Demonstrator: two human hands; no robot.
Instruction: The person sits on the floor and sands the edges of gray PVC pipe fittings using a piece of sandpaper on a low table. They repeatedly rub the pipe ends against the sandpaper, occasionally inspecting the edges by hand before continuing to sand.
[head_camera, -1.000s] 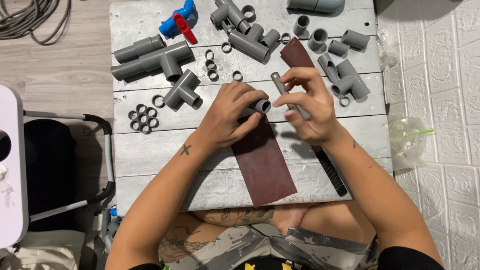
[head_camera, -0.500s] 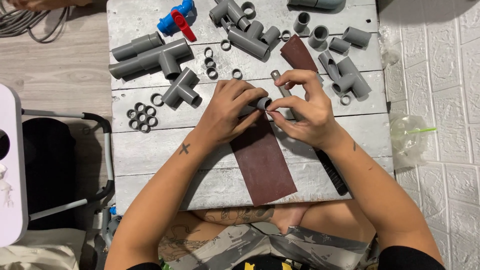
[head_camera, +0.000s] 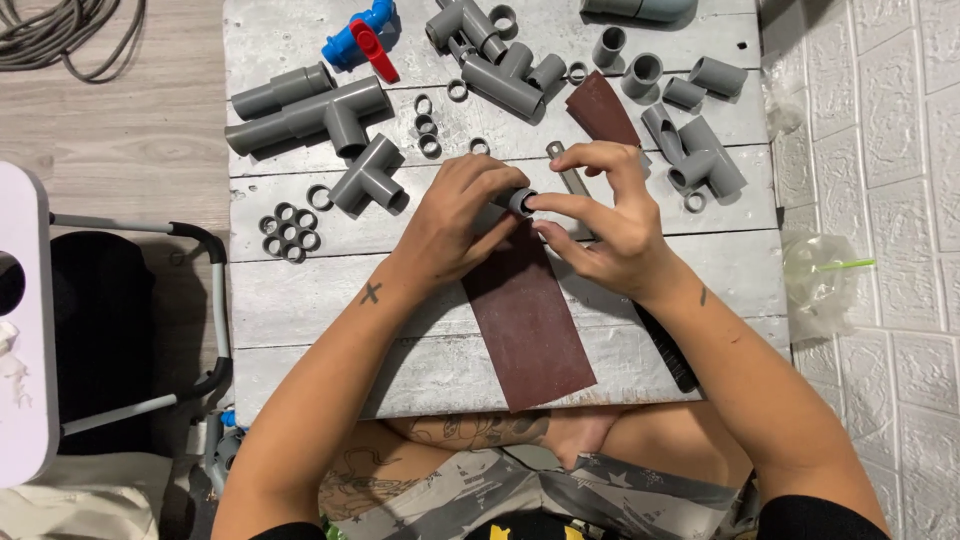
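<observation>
On the far left of the grey board (head_camera: 300, 330) lie a long grey tee pipe (head_camera: 305, 112) and, nearer, a cluster of small grey rings (head_camera: 287, 232). To their right sits a smaller tee fitting (head_camera: 368, 176). The left hand (head_camera: 455, 225) is closed around a short grey pipe piece (head_camera: 520, 200), holding it just above the far end of a brown sandpaper strip (head_camera: 525, 315) that runs toward the near edge. The step in hand looks like working or checking the open end of that piece. The right hand (head_camera: 600, 225) meets it from the right, thumb and forefinger pinched together on its rim, the other fingers spread loose. Any next move would call for a firm left grip while the right fingers turn or rub the rim. Further right lie more grey fittings (head_camera: 700, 160)
</observation>
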